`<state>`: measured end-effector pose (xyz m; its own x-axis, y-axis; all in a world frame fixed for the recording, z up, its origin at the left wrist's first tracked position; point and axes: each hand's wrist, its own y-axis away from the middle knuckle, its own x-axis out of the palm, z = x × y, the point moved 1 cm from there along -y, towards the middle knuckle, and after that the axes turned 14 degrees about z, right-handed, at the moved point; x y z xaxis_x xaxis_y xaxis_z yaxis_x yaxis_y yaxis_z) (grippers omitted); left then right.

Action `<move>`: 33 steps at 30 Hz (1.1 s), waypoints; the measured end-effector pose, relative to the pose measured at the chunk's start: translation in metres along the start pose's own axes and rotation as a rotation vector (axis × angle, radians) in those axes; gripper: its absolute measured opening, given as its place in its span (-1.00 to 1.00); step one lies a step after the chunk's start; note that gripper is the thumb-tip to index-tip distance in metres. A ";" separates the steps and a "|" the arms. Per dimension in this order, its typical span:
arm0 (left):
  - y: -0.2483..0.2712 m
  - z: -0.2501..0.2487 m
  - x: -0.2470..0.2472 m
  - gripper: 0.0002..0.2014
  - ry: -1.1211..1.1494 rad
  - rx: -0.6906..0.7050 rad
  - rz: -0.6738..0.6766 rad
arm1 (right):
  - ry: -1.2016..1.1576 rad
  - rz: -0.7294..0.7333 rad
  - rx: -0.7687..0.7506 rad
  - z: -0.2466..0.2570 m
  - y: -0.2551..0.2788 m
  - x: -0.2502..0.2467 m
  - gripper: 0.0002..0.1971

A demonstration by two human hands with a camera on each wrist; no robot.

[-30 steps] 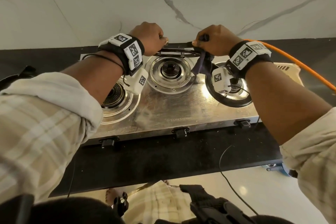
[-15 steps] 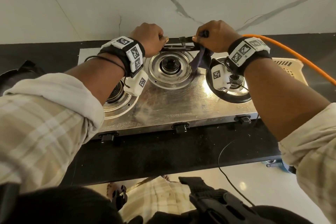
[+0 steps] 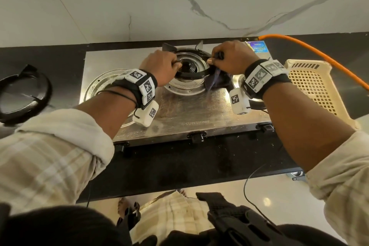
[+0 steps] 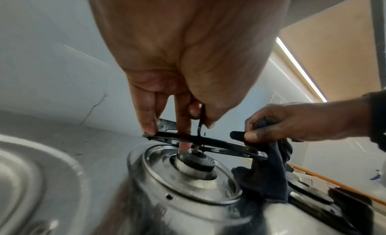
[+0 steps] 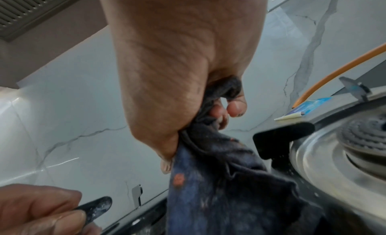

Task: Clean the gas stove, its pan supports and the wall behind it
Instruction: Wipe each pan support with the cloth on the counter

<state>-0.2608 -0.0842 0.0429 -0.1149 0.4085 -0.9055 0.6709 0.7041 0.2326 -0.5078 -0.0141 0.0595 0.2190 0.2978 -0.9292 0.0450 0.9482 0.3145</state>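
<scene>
Black pan support [image 3: 189,66] hovers over the middle burner [image 3: 188,65] near the stove [image 3: 199,110] back edge; left hand [image 3: 159,66] pinches its rim, right hand [image 3: 231,58] grips prong and cloth [image 3: 214,80]; reseating it looks underway; next, lower it level onto the burner.

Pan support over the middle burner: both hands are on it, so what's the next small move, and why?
Probably lower it the rest of the way, level. The pan support sits just above the middle burner, the left hand and right hand gripping opposite sides. The cloth hangs beside the ring, so keep it from under the feet.
</scene>
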 end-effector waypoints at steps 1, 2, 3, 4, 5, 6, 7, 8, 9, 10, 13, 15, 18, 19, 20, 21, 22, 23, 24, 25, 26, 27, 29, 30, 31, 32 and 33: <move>0.002 0.002 0.004 -0.72 0.011 -0.002 -0.002 | 0.004 -0.004 0.002 0.002 0.001 0.005 -0.74; 0.004 0.005 0.009 -0.72 0.021 -0.006 0.002 | 0.006 -0.006 0.006 0.004 0.001 0.010 -0.74; 0.006 0.006 0.012 -0.73 0.026 -0.012 0.009 | 0.008 -0.005 0.012 0.006 0.002 0.016 -0.73; 0.007 0.009 0.015 -0.73 0.031 -0.015 0.022 | 0.011 -0.005 0.019 0.008 0.002 0.020 -0.71; 0.008 0.011 0.019 -0.73 0.033 -0.012 0.035 | 0.015 -0.002 0.026 0.009 0.002 0.025 -0.69; 0.008 0.014 0.022 -0.74 0.036 -0.010 0.046 | 0.019 0.003 0.030 0.010 0.002 0.028 -0.68; 0.009 0.015 0.026 -0.75 0.040 -0.008 0.052 | 0.024 0.005 0.031 0.012 0.003 0.032 -0.67; 0.009 0.017 0.029 -0.75 0.045 -0.004 0.050 | 0.032 0.003 0.031 0.013 0.004 0.034 -0.67; 0.009 0.017 0.032 -0.77 0.051 0.004 0.043 | 0.042 -0.005 0.033 0.014 0.004 0.037 -0.67; 0.009 0.018 0.035 -0.78 0.057 0.014 0.034 | 0.048 -0.012 0.039 0.015 0.005 0.040 -0.68; 0.008 0.020 0.039 -0.77 0.046 0.023 0.022 | 0.043 -0.029 0.053 0.019 0.007 0.045 -0.69; 0.006 0.023 0.041 -0.77 0.038 0.015 0.027 | 0.051 -0.045 0.056 0.020 0.009 0.048 -0.71; 0.006 0.024 0.044 -0.76 0.034 0.005 0.031 | 0.059 -0.045 0.065 0.023 0.010 0.049 -0.72; 0.005 0.024 0.045 -0.76 0.033 0.001 0.031 | 0.056 -0.038 0.075 0.023 0.011 0.049 -0.71; 0.005 0.024 0.046 -0.76 0.032 -0.001 0.028 | 0.048 -0.031 0.083 0.023 0.011 0.049 -0.70; 0.005 0.024 0.046 -0.76 0.033 -0.003 0.026 | 0.037 -0.026 0.089 0.023 0.012 0.048 -0.69; 0.005 0.025 0.046 -0.76 0.037 -0.004 0.025 | 0.018 -0.026 0.094 0.022 0.014 0.047 -0.68; 0.006 0.025 0.045 -0.77 0.045 -0.005 0.029 | -0.023 -0.025 0.101 0.020 0.016 0.044 -0.67; 0.006 0.025 0.044 -0.77 0.056 -0.003 0.034 | -0.081 -0.033 0.104 0.017 0.019 0.041 -0.69; 0.008 0.026 0.044 -0.77 0.062 -0.006 0.039 | -0.142 -0.048 0.107 0.015 0.023 0.038 -0.73; 0.010 0.027 0.043 -0.75 0.064 -0.011 0.039 | -0.196 -0.074 0.106 0.012 0.028 0.035 -0.76; 0.012 0.027 0.043 -0.74 0.068 -0.018 0.033 | -0.238 -0.098 0.103 0.011 0.035 0.031 -0.78; 0.018 0.029 0.043 -0.73 0.105 -0.024 0.014 | -0.302 -0.128 0.084 0.009 0.049 0.028 -0.78; 0.023 0.029 0.042 -0.74 0.125 -0.027 0.002 | -0.327 -0.143 0.075 0.008 0.056 0.028 -0.80; 0.027 0.030 0.041 -0.74 0.135 -0.029 -0.004 | -0.354 -0.165 0.080 0.008 0.064 0.029 -0.83; 0.031 0.032 0.041 -0.74 0.133 -0.026 -0.004 | -0.385 -0.198 0.089 0.007 0.071 0.030 -0.85; 0.035 0.034 0.041 -0.75 0.121 -0.016 0.001 | -0.422 -0.234 0.104 0.005 0.078 0.031 -0.86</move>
<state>-0.2169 -0.0623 0.0015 -0.2030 0.4757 -0.8559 0.6592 0.7127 0.2398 -0.4928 0.0683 0.0560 0.5662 -0.0131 -0.8242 0.2322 0.9619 0.1442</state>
